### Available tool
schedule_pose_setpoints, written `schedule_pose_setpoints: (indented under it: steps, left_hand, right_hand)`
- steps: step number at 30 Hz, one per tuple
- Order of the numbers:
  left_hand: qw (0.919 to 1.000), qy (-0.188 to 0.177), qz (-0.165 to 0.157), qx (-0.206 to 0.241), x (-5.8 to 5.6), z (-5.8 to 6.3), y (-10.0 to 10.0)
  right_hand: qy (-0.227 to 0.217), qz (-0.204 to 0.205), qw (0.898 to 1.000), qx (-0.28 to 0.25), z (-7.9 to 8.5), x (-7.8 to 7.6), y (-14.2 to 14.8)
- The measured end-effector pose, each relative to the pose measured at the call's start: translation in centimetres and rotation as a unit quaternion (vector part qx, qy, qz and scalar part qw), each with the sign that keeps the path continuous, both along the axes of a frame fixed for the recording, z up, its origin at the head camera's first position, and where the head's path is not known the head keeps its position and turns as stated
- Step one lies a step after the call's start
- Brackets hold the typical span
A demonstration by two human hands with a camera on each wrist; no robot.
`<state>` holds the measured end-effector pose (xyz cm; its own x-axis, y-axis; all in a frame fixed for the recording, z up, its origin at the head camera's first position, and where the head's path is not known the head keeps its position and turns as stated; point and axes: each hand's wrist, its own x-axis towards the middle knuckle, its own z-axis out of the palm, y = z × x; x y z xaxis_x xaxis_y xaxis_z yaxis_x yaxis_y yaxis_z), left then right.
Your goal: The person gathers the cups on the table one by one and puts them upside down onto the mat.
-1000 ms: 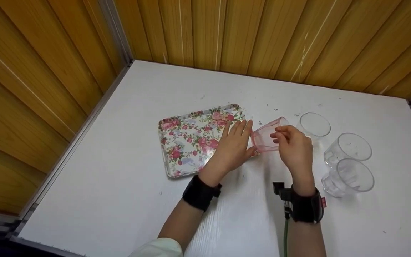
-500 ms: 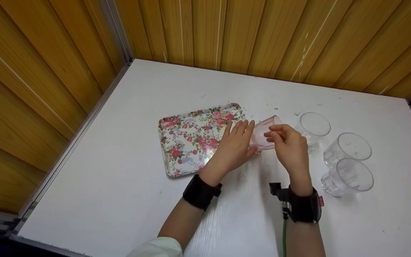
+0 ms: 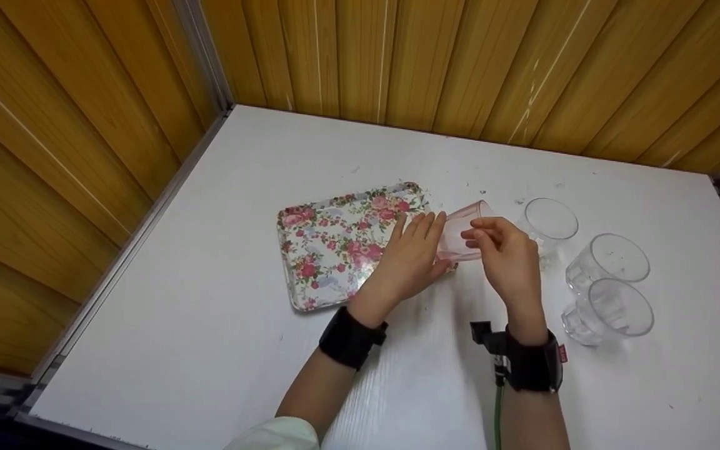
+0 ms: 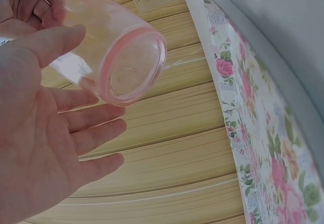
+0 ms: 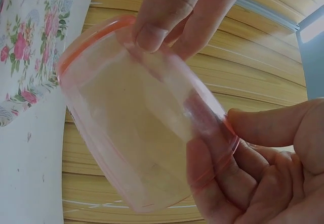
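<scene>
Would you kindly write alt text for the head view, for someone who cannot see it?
A person's right hand grips a tilted pink cup over a white table, with the left hand at its other end. A floral tray lies to the left; three clear glasses stand to the right.

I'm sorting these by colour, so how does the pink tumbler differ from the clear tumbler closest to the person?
Colour: the pink tumbler is tinted, while the clear tumbler is colourless.
Pose: the pink tumbler is tipped over sideways; the clear tumbler stands mouth up on the table.
Handling: the right hand holds the pink tumbler; neither hand touches the clear tumbler.
Both are see-through.
</scene>
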<state>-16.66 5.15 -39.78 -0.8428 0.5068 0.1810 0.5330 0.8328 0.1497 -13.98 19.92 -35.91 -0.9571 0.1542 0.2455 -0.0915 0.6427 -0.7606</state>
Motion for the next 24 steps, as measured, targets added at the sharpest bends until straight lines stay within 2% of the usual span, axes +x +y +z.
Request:
schedule_pose_setpoints:
  steps: [6,18,24]
  left_hand:
    - [0.9998,0.020,0.000,0.002,0.01,-0.14,-0.12]
    - [0.9999,0.008,0.007,-0.004,-0.09,0.10,-0.12]
    - [0.9998,0.015,0.011,0.000,-0.08,0.07,-0.10]
  right_hand:
    - [0.008,0.015,1.000,-0.014,-0.17,0.04,-0.13]
    - [-0.008,0.031,0.999,-0.030,-0.08,0.05,-0.25]
    - [-0.013,0.048,0.997,-0.060,-0.03,0.06,-0.09]
